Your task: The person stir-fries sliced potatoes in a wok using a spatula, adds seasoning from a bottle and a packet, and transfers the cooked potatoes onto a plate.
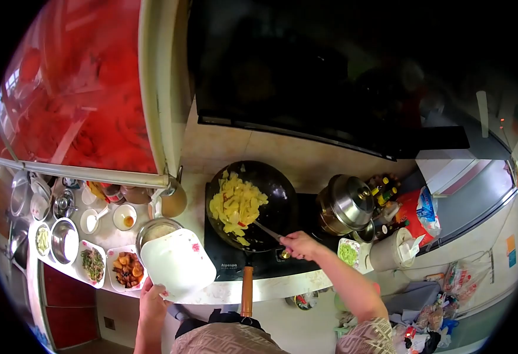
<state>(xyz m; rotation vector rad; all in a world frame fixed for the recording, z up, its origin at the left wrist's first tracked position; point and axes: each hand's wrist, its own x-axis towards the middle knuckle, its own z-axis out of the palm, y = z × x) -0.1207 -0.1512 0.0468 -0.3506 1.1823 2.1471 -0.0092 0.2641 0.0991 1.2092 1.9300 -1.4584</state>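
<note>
My left hand (153,301) grips the lower left edge of a white square plate (179,265) with pink flower marks, its bare face turned up. The plate hangs over the counter's front edge, left of the wok. My right hand (301,245) is closed around the handle of a metal spatula (267,231), whose blade end is in the food. Inside the black wok (279,189) lie yellow sliced pieces (238,203), perhaps potato, with bits of red, heaped toward the left side. The wok's wooden handle (247,292) points toward my body.
A lidded steel pot (347,203) stands right of the wok on the black stove (226,268). Bottles (384,192) and a dish of chopped greens (348,253) are nearby. Leftward are plates of cooked food (128,270), (92,264), a steel bowl (64,242) and small bowls. A range hood (300,138) overhangs.
</note>
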